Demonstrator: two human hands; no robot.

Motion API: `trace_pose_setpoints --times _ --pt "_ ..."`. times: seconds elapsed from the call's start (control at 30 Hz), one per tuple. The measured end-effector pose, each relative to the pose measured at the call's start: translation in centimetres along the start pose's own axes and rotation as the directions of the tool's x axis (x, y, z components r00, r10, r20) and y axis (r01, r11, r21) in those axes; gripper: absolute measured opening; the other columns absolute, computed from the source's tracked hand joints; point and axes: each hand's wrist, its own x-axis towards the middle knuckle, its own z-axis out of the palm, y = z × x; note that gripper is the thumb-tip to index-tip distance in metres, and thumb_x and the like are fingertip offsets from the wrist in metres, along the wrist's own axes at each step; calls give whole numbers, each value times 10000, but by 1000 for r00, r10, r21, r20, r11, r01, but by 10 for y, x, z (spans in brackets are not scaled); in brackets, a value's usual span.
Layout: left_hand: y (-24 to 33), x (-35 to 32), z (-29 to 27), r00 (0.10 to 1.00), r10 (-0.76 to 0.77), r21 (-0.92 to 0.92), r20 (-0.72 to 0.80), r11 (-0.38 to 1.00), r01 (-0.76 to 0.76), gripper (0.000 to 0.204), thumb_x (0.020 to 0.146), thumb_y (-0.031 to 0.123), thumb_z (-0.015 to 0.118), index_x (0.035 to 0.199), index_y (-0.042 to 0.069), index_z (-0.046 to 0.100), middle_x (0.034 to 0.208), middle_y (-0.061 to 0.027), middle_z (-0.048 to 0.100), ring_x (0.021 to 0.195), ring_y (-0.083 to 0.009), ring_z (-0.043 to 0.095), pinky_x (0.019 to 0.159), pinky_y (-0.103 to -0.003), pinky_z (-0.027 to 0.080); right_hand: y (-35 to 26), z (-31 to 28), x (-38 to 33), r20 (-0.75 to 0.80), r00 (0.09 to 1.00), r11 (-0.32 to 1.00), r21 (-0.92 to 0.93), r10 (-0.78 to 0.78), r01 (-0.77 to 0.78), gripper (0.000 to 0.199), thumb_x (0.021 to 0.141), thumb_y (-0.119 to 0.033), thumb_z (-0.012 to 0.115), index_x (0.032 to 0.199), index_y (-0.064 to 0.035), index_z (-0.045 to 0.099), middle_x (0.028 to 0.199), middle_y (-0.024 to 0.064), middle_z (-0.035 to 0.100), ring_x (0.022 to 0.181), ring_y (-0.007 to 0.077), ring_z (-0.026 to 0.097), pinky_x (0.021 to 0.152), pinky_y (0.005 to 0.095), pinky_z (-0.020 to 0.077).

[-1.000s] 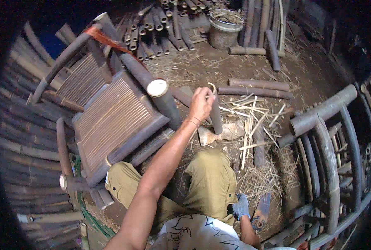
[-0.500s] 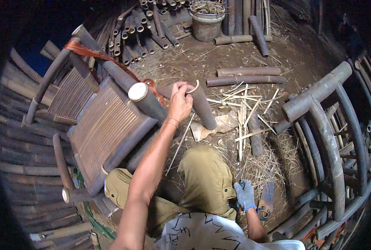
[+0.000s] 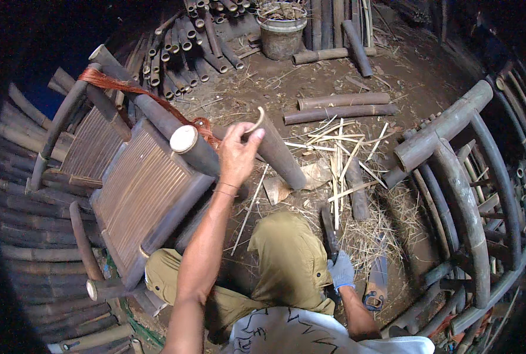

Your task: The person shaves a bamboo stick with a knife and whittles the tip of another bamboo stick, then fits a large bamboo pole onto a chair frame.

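Note:
My bare left hand (image 3: 237,154) is closed round the top end of a split bamboo piece (image 3: 283,156). The bamboo leans, its lower end resting on a flat tan scrap (image 3: 315,177) on the ground. By my right knee, my right hand (image 3: 341,271) in a blue-grey glove is closed on the handle of a knife (image 3: 328,229) with a dark, broad blade pointing away from me. A handsaw (image 3: 377,280) lies on the ground just right of that hand.
A bamboo chair (image 3: 139,194) with a slatted seat stands at my left. A bamboo frame (image 3: 464,218) stands at right. Pale strips (image 3: 338,159) and shavings litter the ground. Farther off are two bamboo lengths (image 3: 342,112), a bucket (image 3: 282,38) and stacked bamboo tubes (image 3: 186,47).
My right hand has brought the knife up into view beside my knee. The bamboo's top has tipped slightly left with my left hand. The whole view has shifted a little.

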Motion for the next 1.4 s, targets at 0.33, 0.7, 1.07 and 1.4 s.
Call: trace_pose_setpoints --times 0.33,0.7,1.07,1.4 --pt "-60 -20 55 606 -518 -266 603 586 765 311 982 344 622 1188 110 636 1085 -6 620 900 -120 616 708 -316 603 -82 -78 90 -266 875 895 82 -405 439 1012 630 -359 872 1413 60 387 1293 278 540 1237 418 503 1063 473 397" --pt "-201 -166 62 578 -535 135 617 795 591 443 916 358 678 1200 20 650 1045 -207 688 967 -324 660 891 -430 496 -3 -80 232 -255 964 990 -98 75 -103 852 678 -371 787 1356 12 440 1199 281 601 1068 444 608 914 484 513" --pt "-255 -329 78 636 -565 282 525 821 497 329 958 359 591 1148 104 680 1076 -152 693 988 -330 669 843 -443 531 -254 65 358 23 773 762 -150 -635 630 840 760 -326 773 1413 39 391 1272 286 555 1239 407 517 1035 471 430" --pt "-241 -277 52 784 -408 396 468 890 226 288 987 298 559 999 13 599 955 -145 642 881 -294 624 808 -427 502 -282 50 319 25 856 855 -38 -517 518 393 668 -250 743 955 -5 634 943 234 688 888 409 678 781 477 553"
